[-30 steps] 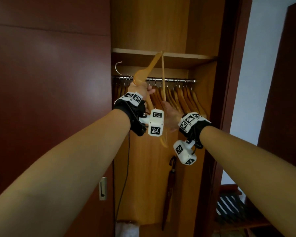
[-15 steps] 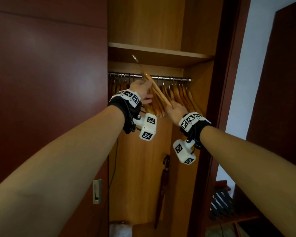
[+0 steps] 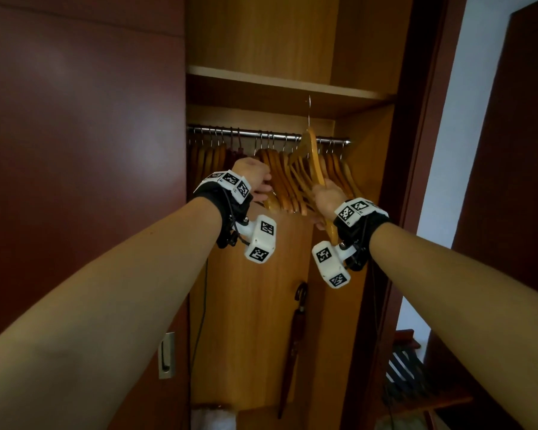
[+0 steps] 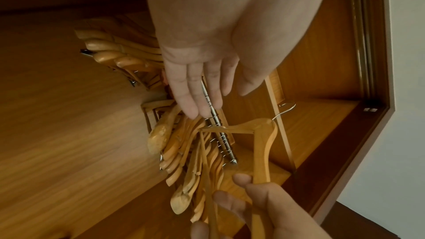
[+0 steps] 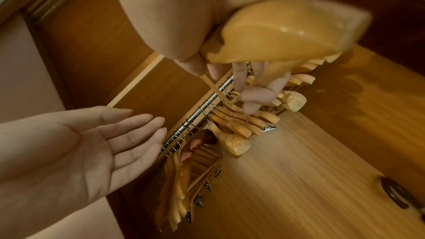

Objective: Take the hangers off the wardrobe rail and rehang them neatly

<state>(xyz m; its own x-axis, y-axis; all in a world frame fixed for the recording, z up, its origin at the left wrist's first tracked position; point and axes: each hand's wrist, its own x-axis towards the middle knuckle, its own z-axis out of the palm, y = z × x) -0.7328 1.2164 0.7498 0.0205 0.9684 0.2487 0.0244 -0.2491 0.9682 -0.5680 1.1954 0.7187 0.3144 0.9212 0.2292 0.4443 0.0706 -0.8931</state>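
A steel rail (image 3: 255,133) crosses the open wardrobe with several wooden hangers (image 3: 280,181) hooked on it. My right hand (image 3: 322,197) grips the lower arm of one wooden hanger (image 3: 312,156) held upright in front of the rail. Its wire hook (image 3: 309,110) points up above the rail, off it. In the right wrist view the fingers (image 5: 253,88) curl round that hanger (image 5: 276,39). My left hand (image 3: 261,184) is beside the hung hangers and holds nothing. Its fingers (image 4: 197,95) are straight, close under the rail (image 4: 218,121).
A wooden shelf (image 3: 286,85) sits close above the rail. A dark red door panel (image 3: 90,181) borders the left side and the dark frame (image 3: 416,150) the right. A folded umbrella (image 3: 295,336) hangs low inside. A slatted rack (image 3: 410,367) stands at lower right.
My left hand has let go of the hanger and opened. The right hand has carried the hanger to the right and turned it upright, hook up. The view has tilted upward.
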